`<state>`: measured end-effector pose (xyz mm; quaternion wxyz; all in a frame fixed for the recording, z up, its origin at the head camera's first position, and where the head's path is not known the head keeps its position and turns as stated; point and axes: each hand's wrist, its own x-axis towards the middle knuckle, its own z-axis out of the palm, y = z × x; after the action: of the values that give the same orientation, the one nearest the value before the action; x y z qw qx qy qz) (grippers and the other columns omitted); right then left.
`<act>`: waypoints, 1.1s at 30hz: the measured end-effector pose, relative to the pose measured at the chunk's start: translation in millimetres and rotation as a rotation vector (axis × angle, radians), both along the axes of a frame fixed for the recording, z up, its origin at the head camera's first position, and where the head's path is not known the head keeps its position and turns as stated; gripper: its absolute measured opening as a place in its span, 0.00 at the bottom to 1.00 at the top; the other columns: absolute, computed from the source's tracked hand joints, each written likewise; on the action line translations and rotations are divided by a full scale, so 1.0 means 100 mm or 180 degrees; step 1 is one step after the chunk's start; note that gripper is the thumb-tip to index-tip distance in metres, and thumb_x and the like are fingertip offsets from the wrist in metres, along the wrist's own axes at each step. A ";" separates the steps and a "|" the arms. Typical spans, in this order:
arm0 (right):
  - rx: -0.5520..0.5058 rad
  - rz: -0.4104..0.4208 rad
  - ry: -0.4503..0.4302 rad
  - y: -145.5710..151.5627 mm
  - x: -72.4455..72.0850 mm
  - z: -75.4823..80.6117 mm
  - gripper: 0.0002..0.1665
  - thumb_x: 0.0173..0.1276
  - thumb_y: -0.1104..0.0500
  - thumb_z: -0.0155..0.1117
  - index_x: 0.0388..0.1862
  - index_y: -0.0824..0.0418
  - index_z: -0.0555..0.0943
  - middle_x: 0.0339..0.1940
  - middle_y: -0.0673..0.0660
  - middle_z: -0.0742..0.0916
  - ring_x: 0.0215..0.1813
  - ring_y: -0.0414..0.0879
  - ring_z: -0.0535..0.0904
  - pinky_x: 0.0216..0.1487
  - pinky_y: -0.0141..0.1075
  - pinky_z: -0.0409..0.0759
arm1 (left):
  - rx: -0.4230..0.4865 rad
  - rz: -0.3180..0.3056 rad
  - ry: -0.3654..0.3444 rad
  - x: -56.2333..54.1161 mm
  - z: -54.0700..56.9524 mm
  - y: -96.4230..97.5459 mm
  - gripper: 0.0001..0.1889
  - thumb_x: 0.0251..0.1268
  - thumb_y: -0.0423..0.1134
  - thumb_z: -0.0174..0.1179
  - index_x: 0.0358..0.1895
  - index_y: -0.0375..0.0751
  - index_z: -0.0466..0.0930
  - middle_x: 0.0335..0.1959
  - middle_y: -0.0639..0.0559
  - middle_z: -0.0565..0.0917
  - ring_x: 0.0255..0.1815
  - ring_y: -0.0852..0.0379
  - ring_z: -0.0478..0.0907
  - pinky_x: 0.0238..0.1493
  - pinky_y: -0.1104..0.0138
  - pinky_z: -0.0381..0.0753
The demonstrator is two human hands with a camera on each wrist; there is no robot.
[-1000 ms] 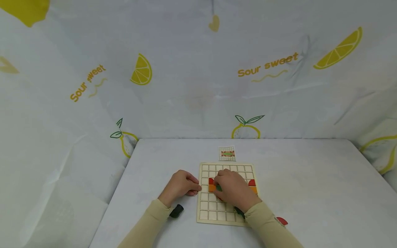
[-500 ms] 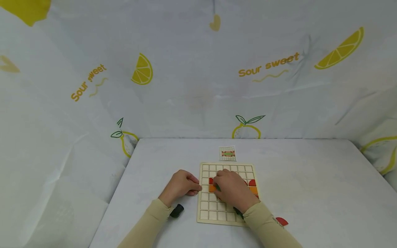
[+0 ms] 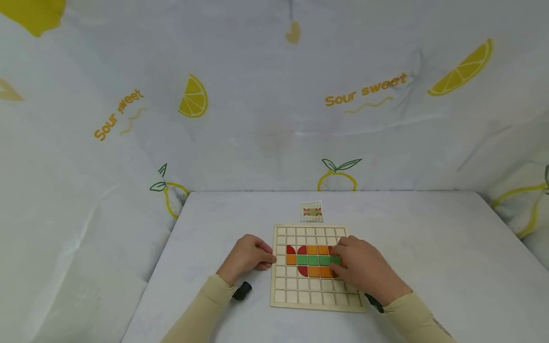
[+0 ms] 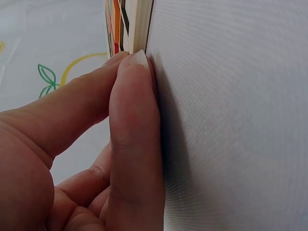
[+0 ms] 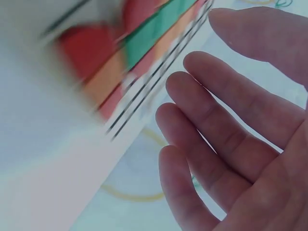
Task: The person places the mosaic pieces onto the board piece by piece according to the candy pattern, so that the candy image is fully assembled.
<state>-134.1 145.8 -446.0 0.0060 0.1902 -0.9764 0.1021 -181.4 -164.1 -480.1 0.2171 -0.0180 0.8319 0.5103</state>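
Observation:
A pale wooden grid board lies on the white table. On it a row of green tiles runs between rows of orange tiles, with rounded red pieces at the corners. At the left end an orange tile sits below a red piece. My left hand pinches the board's left edge between thumb and fingertip, close up in the left wrist view. Over the right part of the pattern hovers my right hand, its fingers spread and holding nothing; it hides the pattern's right end.
Behind the board lies a small card printed with a red, orange and green grid pattern. A black wrist device shows under the left sleeve. A white cloth backdrop with lemon prints rises behind the table.
My right hand has moved right, off the pattern's left and middle, uncovering the green row. The loose red piece at right is now out of sight near the sleeve. The left hand stays put.

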 end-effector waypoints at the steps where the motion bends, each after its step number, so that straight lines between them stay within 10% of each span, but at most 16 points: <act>1: 0.0021 -0.0029 -0.0012 0.08 0.03 0.01 0.11 0.65 0.50 0.83 0.41 0.53 0.92 0.38 0.45 0.88 0.43 0.41 0.79 0.48 0.42 0.87 | 0.0006 0.0001 -0.0002 0.00 0.00 0.00 0.11 0.60 0.35 0.80 0.40 0.36 0.88 0.30 0.47 0.91 0.26 0.59 0.87 0.33 0.68 0.91; 13: 0.0303 -0.0582 -0.0598 0.69 0.40 -0.01 0.12 0.60 0.49 0.85 0.40 0.48 0.91 0.43 0.46 0.88 0.49 0.45 0.82 0.55 0.51 0.90 | -0.0060 0.0010 0.0037 0.00 -0.01 -0.05 0.11 0.60 0.36 0.80 0.40 0.36 0.88 0.29 0.48 0.91 0.26 0.59 0.87 0.33 0.68 0.91; 33: 0.0224 -0.0470 -0.0737 0.83 0.64 -0.22 0.18 0.57 0.52 0.88 0.43 0.35 0.90 0.38 0.34 0.82 0.41 0.34 0.73 0.49 0.34 0.89 | -0.0066 -0.0038 0.0061 0.00 -0.02 0.00 0.11 0.61 0.36 0.80 0.40 0.36 0.88 0.29 0.48 0.90 0.26 0.60 0.87 0.33 0.68 0.91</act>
<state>-70.4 228.4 -467.6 -0.1058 0.1048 -0.9849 0.0883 -181.0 -163.9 -481.9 0.2119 -0.0104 0.8393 0.5006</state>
